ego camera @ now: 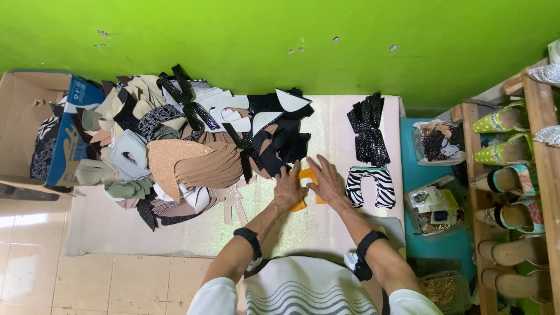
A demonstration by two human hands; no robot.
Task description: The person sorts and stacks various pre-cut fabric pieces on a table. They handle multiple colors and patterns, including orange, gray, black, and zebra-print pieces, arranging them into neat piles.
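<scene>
**Both hands flat on orange cut-out, mid-mat**

Pale glittery sheet covers the floor below a bright green wall. On its left, a big heap of cut shoe-upper pieces in tan, black, grey & white, next to an open cardboard box. Wooden shoe rack stands at right w/ green and tan heels. Black perforated pieces lie above a zebra-print cut piece, just right of the hands. Left hand & right hand, fingers spread, palms down, press a flat orange template piece at the sheet's centre, mostly hidden under them.
</scene>
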